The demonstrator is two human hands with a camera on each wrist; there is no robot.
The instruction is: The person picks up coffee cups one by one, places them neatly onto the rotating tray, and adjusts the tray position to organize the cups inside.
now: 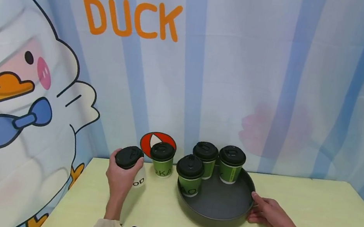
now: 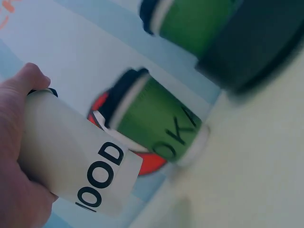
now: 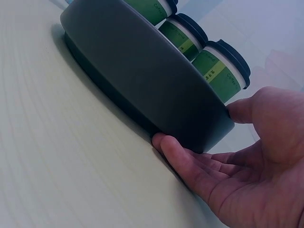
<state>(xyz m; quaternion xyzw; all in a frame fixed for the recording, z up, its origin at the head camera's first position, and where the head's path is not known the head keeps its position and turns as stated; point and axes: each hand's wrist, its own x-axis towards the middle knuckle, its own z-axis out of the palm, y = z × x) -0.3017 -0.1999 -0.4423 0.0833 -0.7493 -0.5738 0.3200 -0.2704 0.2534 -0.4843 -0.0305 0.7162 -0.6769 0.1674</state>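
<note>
My left hand [image 1: 120, 178] grips a white paper cup [image 2: 76, 147] with a black lid, its thumb and fingers wrapped around the upper part. Black letters show low on that cup. Just right of it, a green paper cup [image 1: 162, 167] with a black lid stands upright on the table. A round dark grey tray [image 1: 224, 206] carries three green lidded cups: a front-left cup [image 1: 189, 185], a back cup [image 1: 208, 168] and a right cup [image 1: 228, 173]. My right hand [image 1: 270, 217] holds the tray's right edge, thumb at the rim, fingers against its side and underside.
The pale yellow table [image 1: 322, 217] extends to both sides of the tray. Behind it hangs a blue-and-white striped curtain [image 1: 238, 67] with a printed duck [image 1: 21, 125] at the left. A red round print [image 1: 147, 143] shows behind the standing green cup.
</note>
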